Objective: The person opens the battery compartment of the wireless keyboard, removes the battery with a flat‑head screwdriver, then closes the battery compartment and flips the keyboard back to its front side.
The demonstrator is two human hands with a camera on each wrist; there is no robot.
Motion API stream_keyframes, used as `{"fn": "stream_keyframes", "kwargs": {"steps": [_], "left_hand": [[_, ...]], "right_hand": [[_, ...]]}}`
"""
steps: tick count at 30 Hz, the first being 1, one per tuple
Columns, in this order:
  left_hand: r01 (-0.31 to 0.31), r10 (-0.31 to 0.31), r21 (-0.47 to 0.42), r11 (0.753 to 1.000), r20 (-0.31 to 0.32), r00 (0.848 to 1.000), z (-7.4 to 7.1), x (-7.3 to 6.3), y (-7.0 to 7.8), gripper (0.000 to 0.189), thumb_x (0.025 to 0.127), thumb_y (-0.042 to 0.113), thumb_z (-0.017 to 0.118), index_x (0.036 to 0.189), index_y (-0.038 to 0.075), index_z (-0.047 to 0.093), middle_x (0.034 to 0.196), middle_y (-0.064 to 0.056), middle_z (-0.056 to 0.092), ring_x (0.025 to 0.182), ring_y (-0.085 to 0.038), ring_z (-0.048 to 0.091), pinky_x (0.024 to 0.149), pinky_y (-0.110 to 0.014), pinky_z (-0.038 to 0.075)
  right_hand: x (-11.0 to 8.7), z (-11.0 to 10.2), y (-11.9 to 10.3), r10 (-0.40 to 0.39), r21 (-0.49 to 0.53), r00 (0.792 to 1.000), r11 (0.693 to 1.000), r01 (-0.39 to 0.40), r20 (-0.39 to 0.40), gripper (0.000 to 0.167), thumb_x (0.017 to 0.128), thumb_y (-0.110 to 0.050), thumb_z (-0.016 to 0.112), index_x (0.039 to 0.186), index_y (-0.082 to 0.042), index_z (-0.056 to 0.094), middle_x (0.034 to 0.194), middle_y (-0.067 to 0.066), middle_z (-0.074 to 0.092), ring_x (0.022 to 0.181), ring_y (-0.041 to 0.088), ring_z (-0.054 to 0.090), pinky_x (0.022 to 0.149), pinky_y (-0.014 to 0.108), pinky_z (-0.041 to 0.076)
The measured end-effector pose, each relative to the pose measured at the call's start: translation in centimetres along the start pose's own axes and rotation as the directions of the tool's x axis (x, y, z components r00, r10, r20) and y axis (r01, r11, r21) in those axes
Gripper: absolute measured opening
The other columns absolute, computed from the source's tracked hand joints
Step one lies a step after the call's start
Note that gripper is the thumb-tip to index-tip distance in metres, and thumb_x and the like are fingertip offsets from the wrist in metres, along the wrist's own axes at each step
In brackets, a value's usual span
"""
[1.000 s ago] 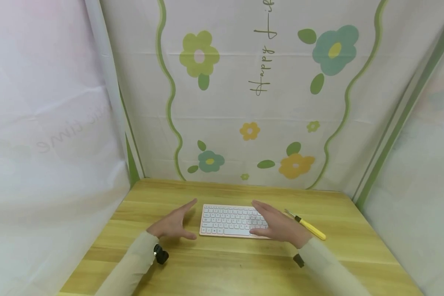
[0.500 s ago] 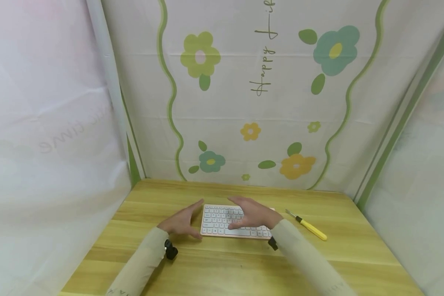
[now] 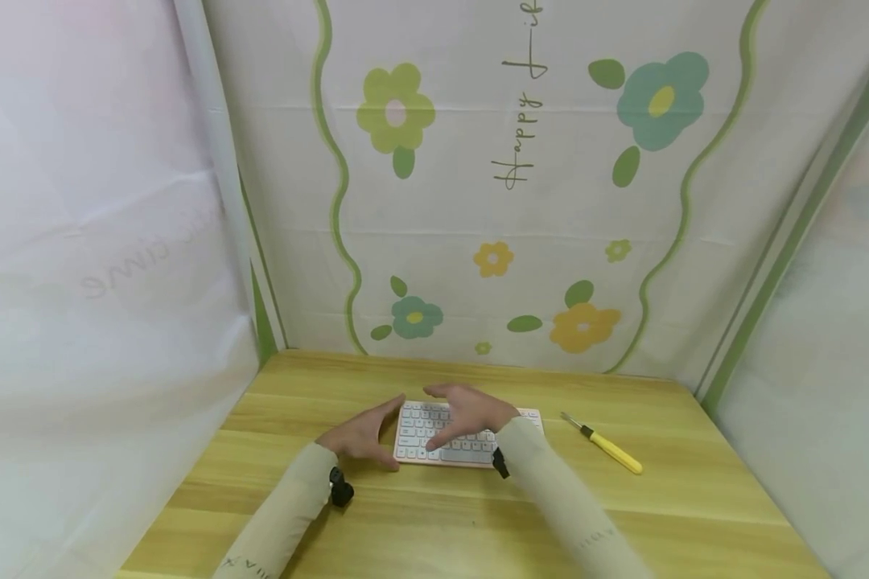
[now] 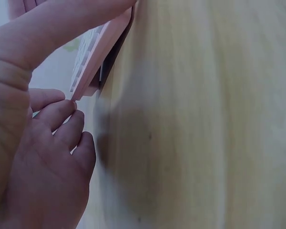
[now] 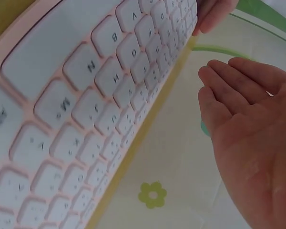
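Observation:
A white keyboard (image 3: pixel 463 454) with a pale pink frame lies on the wooden table. At its left end my left hand (image 3: pixel 362 434) grips it, thumb at the near corner and fingers at the far corner. The left wrist view shows the fingertips (image 4: pixel 72 106) right against the pink edge. Over the middle of the keyboard hovers my right hand (image 3: pixel 471 412), its thumb and fingers spread apart, holding nothing. In the right wrist view its fingers (image 5: pixel 238 86) stand off from the white keys (image 5: pixel 90 67).
A screwdriver (image 3: pixel 615 453) with a yellow handle lies right of the keyboard on the wooden table (image 3: pixel 420 531). A flower-printed cloth (image 3: pixel 434 201) hangs behind the table's back edge, with further cloths at both sides.
My right hand has moved left from the keyboard's right end to above its middle. My left hand has come in rightward and closed on the keyboard's left end. The keyboard and screwdriver stay put.

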State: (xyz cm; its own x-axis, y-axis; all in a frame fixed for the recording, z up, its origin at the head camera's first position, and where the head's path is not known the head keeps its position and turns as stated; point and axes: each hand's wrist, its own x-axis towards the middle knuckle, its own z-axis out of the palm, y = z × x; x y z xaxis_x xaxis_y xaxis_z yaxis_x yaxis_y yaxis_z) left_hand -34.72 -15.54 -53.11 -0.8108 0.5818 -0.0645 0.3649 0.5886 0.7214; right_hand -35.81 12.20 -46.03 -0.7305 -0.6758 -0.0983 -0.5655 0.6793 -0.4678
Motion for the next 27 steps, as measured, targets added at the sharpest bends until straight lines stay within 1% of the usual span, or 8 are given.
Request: {"fn": "stream_keyframes", "kwargs": {"steps": [4, 7, 11, 15, 20, 22, 27], "left_hand": [[0.005, -0.005, 0.017, 1.0, 0.001, 1.0, -0.1, 0.1, -0.1, 0.133, 0.071, 0.038, 0.098, 0.17, 0.009, 0.015, 0.177, -0.014, 0.02, 0.163, -0.038, 0.021, 0.132, -0.06, 0.022], [0.01, -0.01, 0.029, 1.0, -0.003, 1.0, -0.2, 0.2, -0.1, 0.134, 0.07, 0.039, 0.099, 0.171, 0.01, 0.015, 0.177, -0.013, 0.02, 0.163, -0.038, 0.021, 0.132, -0.059, 0.023], [0.006, -0.005, 0.025, 1.0, -0.009, 1.0, -0.1, 0.5, -0.2, 0.133, 0.07, 0.04, 0.099, 0.171, 0.012, 0.016, 0.177, -0.011, 0.022, 0.163, -0.036, 0.022, 0.132, -0.059, 0.023], [-0.018, 0.018, 0.01, 1.0, -0.027, 0.999, 0.0, 0.7, 0.0, 0.131, 0.07, 0.038, 0.099, 0.17, 0.011, 0.02, 0.176, -0.01, 0.025, 0.163, -0.034, 0.024, 0.132, -0.057, 0.024], [-0.047, 0.046, -0.018, 0.999, -0.046, 0.998, 0.1, 0.6, 0.3, 0.131, 0.066, 0.031, 0.1, 0.168, 0.005, 0.021, 0.174, -0.014, 0.028, 0.162, -0.035, 0.026, 0.132, -0.057, 0.024], [-0.057, 0.056, -0.021, 0.998, -0.05, 0.997, 0.1, 0.5, 0.3, 0.131, 0.065, 0.029, 0.1, 0.168, 0.004, 0.022, 0.174, -0.015, 0.029, 0.162, -0.036, 0.026, 0.132, -0.057, 0.024], [-0.091, 0.087, -0.041, 0.995, -0.076, 0.993, -0.1, 0.3, 0.3, 0.131, 0.065, 0.027, 0.1, 0.169, 0.011, 0.022, 0.176, -0.011, 0.026, 0.163, -0.038, 0.023, 0.131, -0.062, 0.022]], "right_hand": [[1.1, 0.8, -0.3, 0.013, -0.019, 1.0, 1.0, -0.013, -0.001, 0.116, 0.074, -0.061, 0.09, 0.163, -0.007, 0.04, 0.169, 0.009, 0.041, 0.156, 0.031, 0.041, 0.127, 0.047, 0.038], [1.7, 1.4, -0.6, 0.003, -0.026, 1.0, 1.0, -0.003, -0.006, 0.115, 0.074, -0.06, 0.09, 0.162, -0.006, 0.04, 0.168, 0.01, 0.043, 0.155, 0.031, 0.042, 0.127, 0.047, 0.038], [2.3, 2.0, -1.0, 0.008, -0.047, 1.0, 0.999, -0.008, -0.003, 0.116, 0.074, -0.063, 0.09, 0.163, -0.008, 0.04, 0.168, 0.009, 0.043, 0.155, 0.03, 0.042, 0.126, 0.045, 0.039], [2.6, 2.2, -1.1, 0.023, -0.045, 1.0, 0.999, -0.023, -0.001, 0.116, 0.073, -0.063, 0.091, 0.163, -0.01, 0.04, 0.168, 0.008, 0.043, 0.155, 0.029, 0.043, 0.126, 0.045, 0.04], [2.7, 2.3, -1.1, 0.018, -0.02, 1.0, 1.0, -0.018, 0.003, 0.116, 0.074, -0.061, 0.091, 0.163, -0.007, 0.039, 0.169, 0.01, 0.042, 0.156, 0.03, 0.041, 0.127, 0.045, 0.039], [2.7, 2.4, -1.1, 0.015, -0.02, 1.0, 1.0, -0.015, 0.002, 0.116, 0.075, -0.062, 0.09, 0.163, -0.007, 0.038, 0.169, 0.01, 0.041, 0.156, 0.03, 0.041, 0.127, 0.045, 0.038], [2.7, 2.1, -1.2, 0.009, 0.001, 1.0, 1.0, -0.009, -0.01, 0.118, 0.073, -0.063, 0.091, 0.164, -0.01, 0.038, 0.168, 0.008, 0.043, 0.155, 0.027, 0.043, 0.127, 0.043, 0.039]]}}
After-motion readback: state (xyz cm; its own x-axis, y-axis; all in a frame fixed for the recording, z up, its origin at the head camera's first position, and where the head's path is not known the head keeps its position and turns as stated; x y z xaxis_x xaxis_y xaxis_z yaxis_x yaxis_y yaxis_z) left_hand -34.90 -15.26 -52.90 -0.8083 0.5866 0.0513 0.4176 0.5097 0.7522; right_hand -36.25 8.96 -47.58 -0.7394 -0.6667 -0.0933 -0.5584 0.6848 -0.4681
